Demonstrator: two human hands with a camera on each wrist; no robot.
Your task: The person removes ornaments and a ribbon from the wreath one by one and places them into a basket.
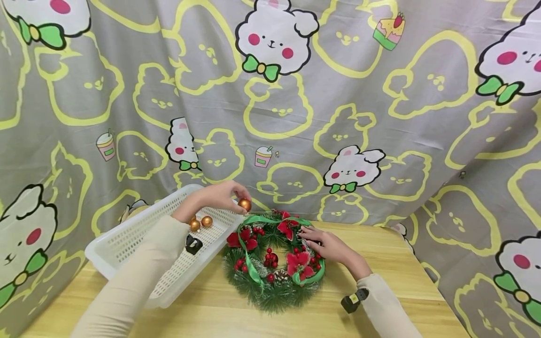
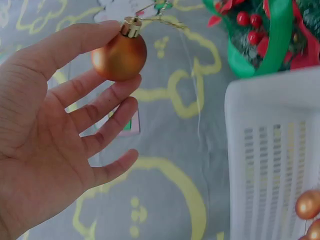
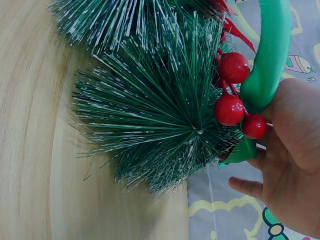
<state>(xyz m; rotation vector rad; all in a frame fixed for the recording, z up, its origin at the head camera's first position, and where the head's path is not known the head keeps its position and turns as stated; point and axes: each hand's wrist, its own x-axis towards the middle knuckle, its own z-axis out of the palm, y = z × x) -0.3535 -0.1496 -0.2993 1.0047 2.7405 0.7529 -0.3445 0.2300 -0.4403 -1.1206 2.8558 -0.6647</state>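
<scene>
Pinching a copper-colored ball ornament [image 2: 120,57] between thumb and fingertips of the left hand [image 1: 221,196], with the other fingers spread loosely below. Held up near the far right corner of a white slotted plastic basket [image 1: 135,230] and near the far left edge of a Christmas wreath [image 1: 272,296]. Fitted at the top with a shiny gold cap and a thin gold string. Resting the right hand [image 1: 327,246] on the right side of the wreath, against a green ribbon [image 3: 272,55] and red berries [image 3: 229,110]; with some fingertips hidden, cannot tell whether gripping or merely touching. Lying flat on a wood-grain desk [image 1: 380,246], just right of the basket, and trimmed with red poinsettias [image 1: 299,264] and a pinecone [image 1: 281,275]. Inside the basket, toward the far end, two more copper-colored ball ornaments [image 1: 206,221]. Behind everything, a gray cartoon-print curtain [image 1: 287,126]
</scene>
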